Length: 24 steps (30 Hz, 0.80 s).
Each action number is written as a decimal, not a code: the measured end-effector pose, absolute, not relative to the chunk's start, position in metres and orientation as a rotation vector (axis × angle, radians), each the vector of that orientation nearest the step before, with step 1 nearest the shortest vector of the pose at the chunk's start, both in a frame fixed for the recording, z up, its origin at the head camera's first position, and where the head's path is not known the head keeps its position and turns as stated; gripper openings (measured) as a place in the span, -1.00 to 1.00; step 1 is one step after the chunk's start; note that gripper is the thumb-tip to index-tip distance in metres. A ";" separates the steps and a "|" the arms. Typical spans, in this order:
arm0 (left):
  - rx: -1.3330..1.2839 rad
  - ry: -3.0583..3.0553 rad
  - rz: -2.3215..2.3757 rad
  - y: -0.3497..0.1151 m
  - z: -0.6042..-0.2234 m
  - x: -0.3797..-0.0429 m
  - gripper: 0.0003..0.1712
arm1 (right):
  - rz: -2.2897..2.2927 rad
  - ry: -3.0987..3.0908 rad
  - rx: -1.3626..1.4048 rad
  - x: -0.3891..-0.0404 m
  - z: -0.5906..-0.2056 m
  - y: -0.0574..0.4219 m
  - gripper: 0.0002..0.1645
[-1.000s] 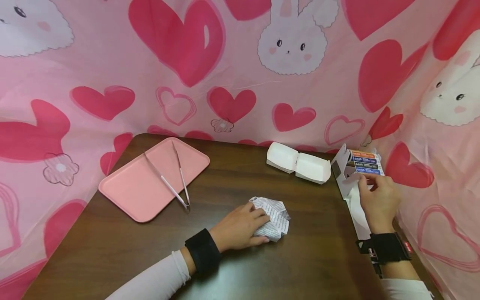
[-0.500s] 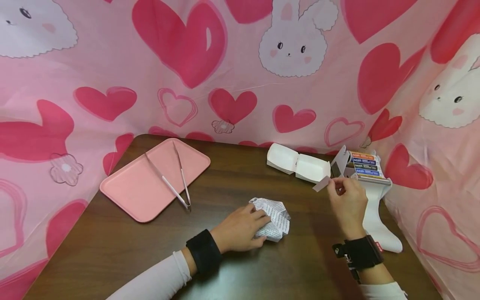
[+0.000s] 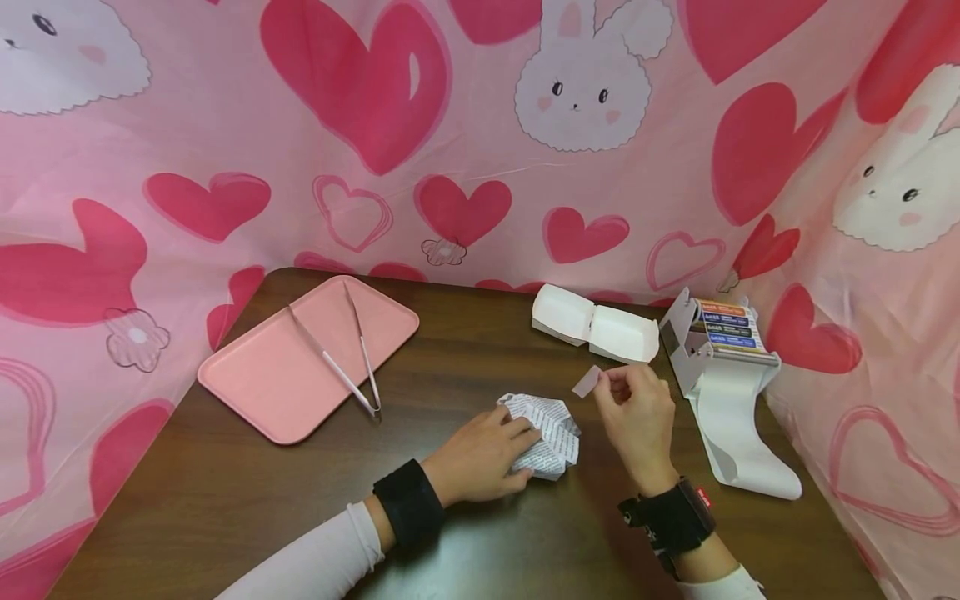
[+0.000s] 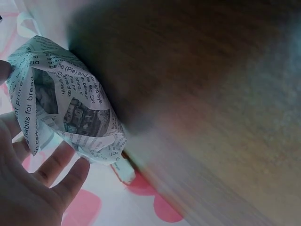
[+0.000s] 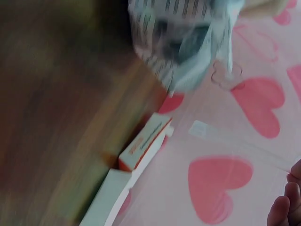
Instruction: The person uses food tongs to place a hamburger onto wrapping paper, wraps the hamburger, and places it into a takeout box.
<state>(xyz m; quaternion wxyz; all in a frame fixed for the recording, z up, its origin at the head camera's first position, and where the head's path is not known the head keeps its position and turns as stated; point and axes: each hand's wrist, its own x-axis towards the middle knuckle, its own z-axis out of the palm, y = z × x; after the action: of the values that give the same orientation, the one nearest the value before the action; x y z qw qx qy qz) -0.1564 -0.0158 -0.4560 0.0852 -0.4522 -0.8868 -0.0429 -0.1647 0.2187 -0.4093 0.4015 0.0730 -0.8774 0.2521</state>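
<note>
A crumpled, newsprint-patterned paper bundle (image 3: 557, 435) lies on the table. My left hand (image 3: 476, 458) holds it from the left; in the left wrist view the fingers and thumb reach around the printed paper (image 4: 87, 101). What the paper contains is hidden. Just to the right and slightly above the bundle, my right hand (image 3: 641, 421) pinches a short piece of clear tape (image 3: 587, 382) between thumb and fingertip. In the right wrist view the tape (image 5: 199, 128) stretches out from the fingertips as a see-through strip with a whitish end, apart from the paper.
Behind my right hand sits an open white paper box (image 3: 622, 333). A white dispenser (image 3: 731, 358) with coloured labels stands at the right edge. On the left, metal tongs (image 3: 330, 360) lie partly across a pink tray (image 3: 262, 379). A pink patterned curtain (image 3: 480, 150) hangs behind the table.
My right hand has come away from the dispenser with the piece of tape and moved left toward the bundle. The left hand has stayed on the paper.
</note>
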 end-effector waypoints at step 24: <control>-1.319 -2.570 -0.086 -0.015 -0.461 -0.156 -0.35 | 0.606 -2.360 0.380 -0.153 -0.431 0.168 -0.90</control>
<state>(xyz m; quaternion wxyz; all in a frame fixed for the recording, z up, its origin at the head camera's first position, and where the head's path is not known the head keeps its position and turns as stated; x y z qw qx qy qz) -0.1557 -0.0155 -0.4611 0.1255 -0.4529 -0.8822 -0.0294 -0.1530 0.1683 -0.4306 0.3314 0.1456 -0.9029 0.2318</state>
